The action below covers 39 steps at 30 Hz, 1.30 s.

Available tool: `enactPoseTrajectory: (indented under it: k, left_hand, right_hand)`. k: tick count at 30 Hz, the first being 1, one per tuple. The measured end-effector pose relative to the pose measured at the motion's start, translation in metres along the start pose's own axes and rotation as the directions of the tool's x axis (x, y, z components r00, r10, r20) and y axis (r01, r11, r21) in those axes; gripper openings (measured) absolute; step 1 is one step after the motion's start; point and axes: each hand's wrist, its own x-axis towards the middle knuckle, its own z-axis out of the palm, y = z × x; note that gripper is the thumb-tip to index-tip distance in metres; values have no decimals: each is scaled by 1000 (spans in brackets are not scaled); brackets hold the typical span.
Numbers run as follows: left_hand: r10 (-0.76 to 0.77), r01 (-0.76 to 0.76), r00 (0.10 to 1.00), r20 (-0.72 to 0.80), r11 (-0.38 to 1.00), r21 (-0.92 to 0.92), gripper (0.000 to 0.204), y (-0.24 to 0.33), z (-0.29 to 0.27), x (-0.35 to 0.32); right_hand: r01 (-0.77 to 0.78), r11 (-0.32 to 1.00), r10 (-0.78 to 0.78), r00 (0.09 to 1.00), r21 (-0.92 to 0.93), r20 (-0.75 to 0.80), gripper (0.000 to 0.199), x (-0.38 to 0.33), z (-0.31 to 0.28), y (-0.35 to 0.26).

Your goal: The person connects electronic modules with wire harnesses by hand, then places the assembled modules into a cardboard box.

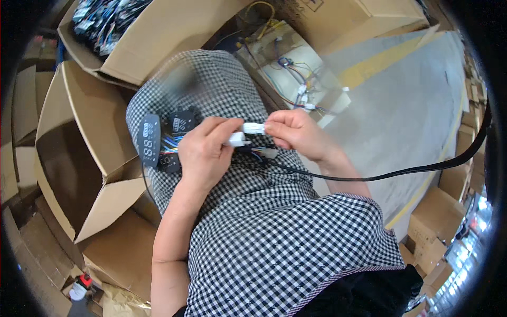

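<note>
Over a checked apron [285,248], the right hand [298,132] is pinching one end of a white connector [254,128] — the left hand [203,151], curled around a second connector [236,139], is touching the other end. Beyond, a box [163,37] is holding wires [108,24].

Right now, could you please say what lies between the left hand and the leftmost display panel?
In the head view, coloured wires lie between them.

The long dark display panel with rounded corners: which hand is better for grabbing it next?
Probably the left hand: it is closer to the long dark rounded display panel. The right hand is farther away, pinching a small white plastic connector. The left looks busy too, though.
</note>
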Motion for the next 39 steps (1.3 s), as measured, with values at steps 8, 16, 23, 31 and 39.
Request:
enactPoseTrajectory:
  k: [8,16,23,31,39]
  left_hand:
    - [149,-148,971,-184,989,21,30,-8,-30,-1]
    - [-77,203,664,-743,976,81,42,19,-111,-39]
    - [72,-66,972,224,997,-33,53,32,-25,-41]
    - [199,-217,964,175,972,90,30,29,-22,-32]
    - [482,-586,787,386,779,222,28,83,-53,-19]
  right_hand:
    - [50,997,-44,993,-55,105,20,5,2,19]
    - [147,967,-140,989,-207,47,17,-11,7,16]
    - [466,818,-367,874,-336,319,15,-20,12,-5]
    - [383,877,-315,914,-291,255,16,-25,14,9]
    - [19,921,-143,945,389,294,26,-14,19,6]
